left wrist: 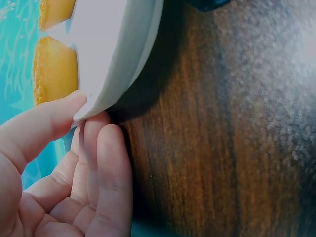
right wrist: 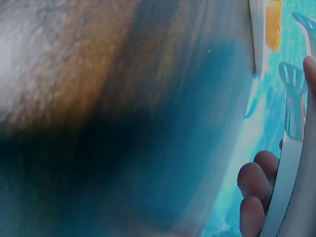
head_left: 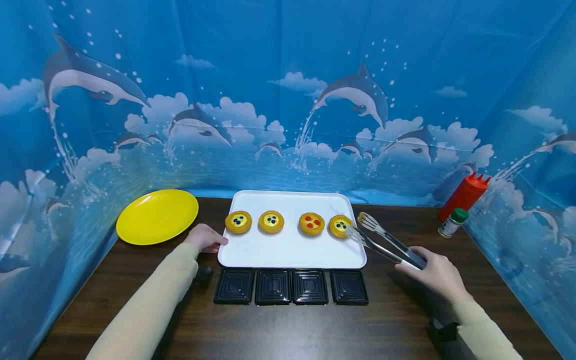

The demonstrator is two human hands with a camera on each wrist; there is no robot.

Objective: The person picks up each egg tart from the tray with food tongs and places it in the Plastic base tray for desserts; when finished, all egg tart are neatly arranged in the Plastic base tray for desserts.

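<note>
Pale sleeves, one each side of white tray | left hand pinches tray's left edge | right hand holds tongs by tray's right edge, tips apart, squeezing nothing | four tarts sit on tray | looks just begun: no tart lifted, all four left

The tray is formed in smooth white material, plastic in appearance, with a low sheen. The tongs are made of polished metal — bright highlights are reflected along the arms. The tarts are finished with rough, ridged rims. Dark wood grain with a satin gloss is shown by the table. Smooth, glossy plastic is suggested by the plate; the dishes are glossy and stepped. The sleeves are made of matt cloth — lightly creased.
</note>
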